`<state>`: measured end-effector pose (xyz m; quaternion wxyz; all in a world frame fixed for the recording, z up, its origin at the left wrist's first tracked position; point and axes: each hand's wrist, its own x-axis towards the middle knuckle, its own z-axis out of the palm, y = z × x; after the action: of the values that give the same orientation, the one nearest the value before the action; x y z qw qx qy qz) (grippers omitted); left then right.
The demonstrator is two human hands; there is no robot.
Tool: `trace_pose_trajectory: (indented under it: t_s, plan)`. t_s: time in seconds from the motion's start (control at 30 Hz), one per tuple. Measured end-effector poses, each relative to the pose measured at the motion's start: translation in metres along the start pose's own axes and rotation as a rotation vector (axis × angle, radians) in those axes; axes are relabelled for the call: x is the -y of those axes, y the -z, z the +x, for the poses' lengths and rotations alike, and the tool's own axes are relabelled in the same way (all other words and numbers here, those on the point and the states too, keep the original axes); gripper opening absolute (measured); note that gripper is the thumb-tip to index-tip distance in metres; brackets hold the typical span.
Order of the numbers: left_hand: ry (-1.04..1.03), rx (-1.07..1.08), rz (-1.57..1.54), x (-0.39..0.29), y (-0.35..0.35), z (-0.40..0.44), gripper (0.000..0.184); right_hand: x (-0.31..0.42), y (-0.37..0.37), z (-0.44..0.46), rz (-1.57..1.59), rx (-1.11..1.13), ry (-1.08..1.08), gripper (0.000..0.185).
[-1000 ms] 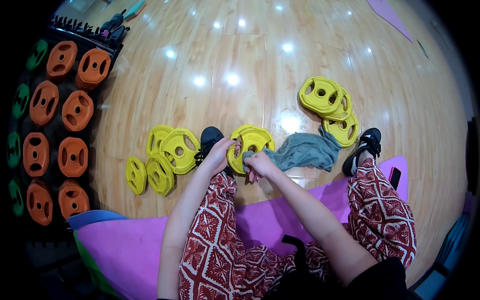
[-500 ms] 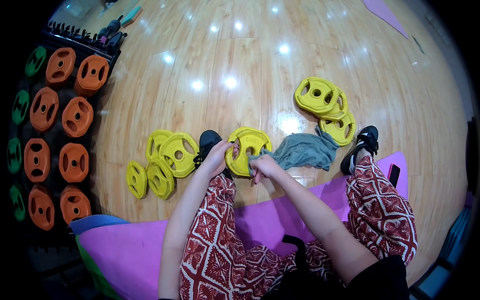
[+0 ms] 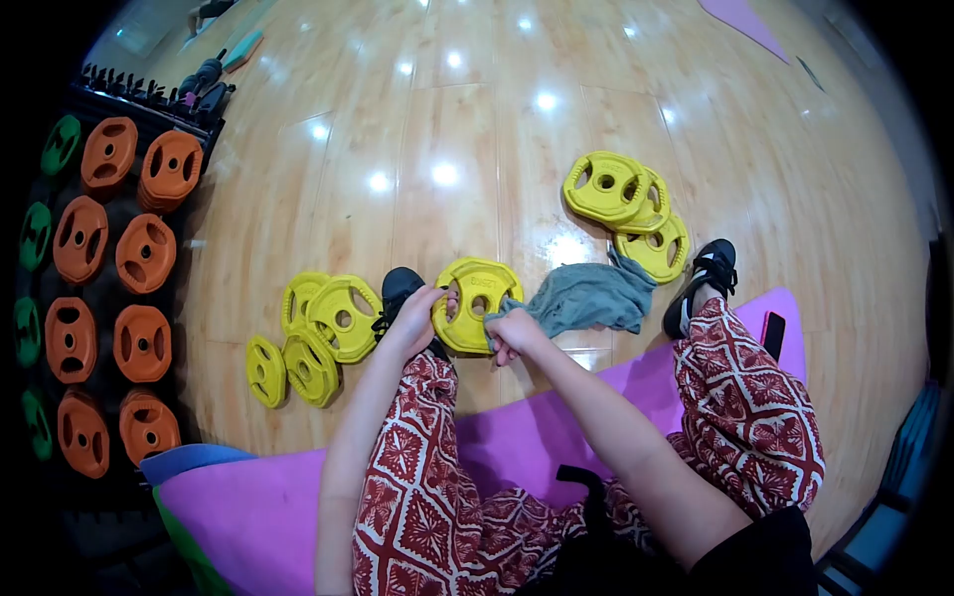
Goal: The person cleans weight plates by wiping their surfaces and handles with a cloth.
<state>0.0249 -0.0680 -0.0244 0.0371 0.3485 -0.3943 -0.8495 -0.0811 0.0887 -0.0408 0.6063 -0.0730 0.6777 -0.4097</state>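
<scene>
The yellow plate is being gripped at its left rim by the left hand; grey cloth is being held at its right edge by the right hand.

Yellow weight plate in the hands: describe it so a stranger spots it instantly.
On the wooden floor, find the two black shoes. Between them, beside the left one, is the yellow plate. Only this one has the left hand, right hand and grey cloth at its edges.
</scene>
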Motion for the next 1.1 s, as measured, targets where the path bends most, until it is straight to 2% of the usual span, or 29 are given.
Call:
trace_pose_trajectory:
  t_s: [0.13, 0.23, 0.37, 0.47, 0.67, 1.1]
  plan:
    - [0.017, -0.049, 0.026, -0.002, -0.004, 0.0, 0.012, 0.012, -0.003, -0.007, -0.167, -0.063, -0.065, 0.026]
    - [0.02, -0.044, 0.021, 0.0, -0.001, 0.003, 0.01, 0.011, -0.008, -0.011, -0.255, -0.171, -0.004, 0.03]
    - [0.019, -0.039, 0.035, 0.0, 0.001, 0.004, 0.008, 0.014, -0.009, -0.016, -0.281, -0.199, -0.02, 0.033]
    - [0.016, -0.043, 0.095, 0.0, 0.0, 0.003, 0.014, 0.015, -0.007, -0.015, -0.238, -0.148, -0.061, 0.035]
    - [0.009, -0.024, 0.104, 0.001, 0.004, 0.005, 0.015, 0.009, -0.005, -0.013, -0.145, -0.129, 0.012, 0.035]
    - [0.014, -0.022, 0.049, -0.003, -0.002, 0.0, 0.012, -0.006, 0.002, 0.013, 0.197, 0.027, 0.037, 0.02]
